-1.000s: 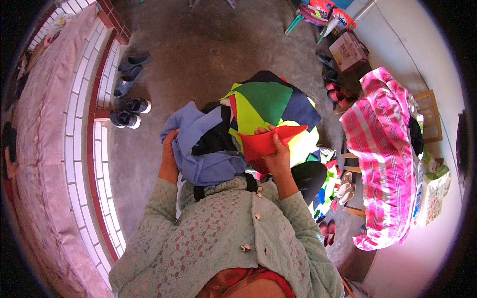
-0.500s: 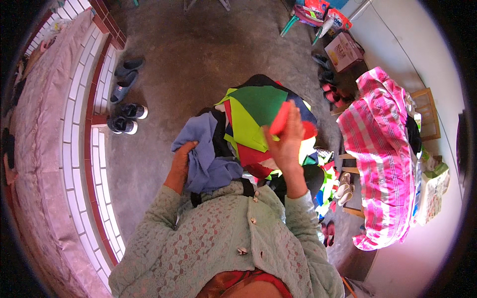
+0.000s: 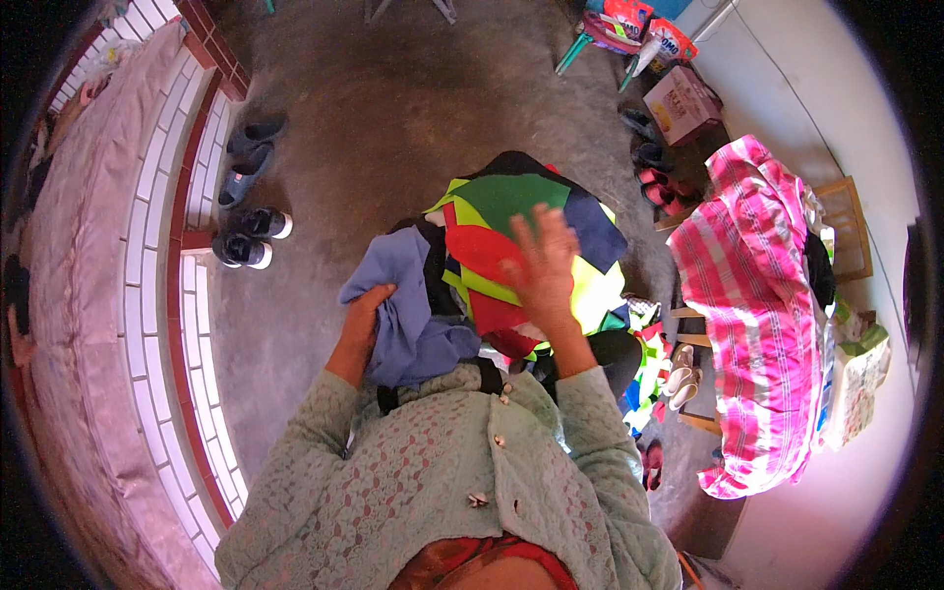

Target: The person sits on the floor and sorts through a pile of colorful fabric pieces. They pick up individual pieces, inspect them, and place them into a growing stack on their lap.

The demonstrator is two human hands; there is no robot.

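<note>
In front of me is a heap of colourful fabric pieces (image 3: 536,194), green, lime yellow, red, navy and black. My left hand (image 3: 367,307) is closed on a blue-grey cloth (image 3: 393,275) that hangs over the heap's left side and my lap. Above the middle of the heap, my right hand (image 3: 547,270) has its fingers spread and holds nothing; whether it touches the fabric I cannot tell. A red piece (image 3: 477,251) lies flat on top, just left of the right hand's fingers.
More scraps (image 3: 644,369) lie low on my right, beside light-coloured shoes (image 3: 680,379). A pink checked cloth (image 3: 752,324) covers something by the right wall. Dark sneakers (image 3: 246,241) stand by the brick ledge (image 3: 147,285) on the left. A carton (image 3: 680,105) sits at the far right.
The red piece has left my right hand and now lies on the heap, further left. My right hand has opened and shifted slightly left. The left hand has barely moved.
</note>
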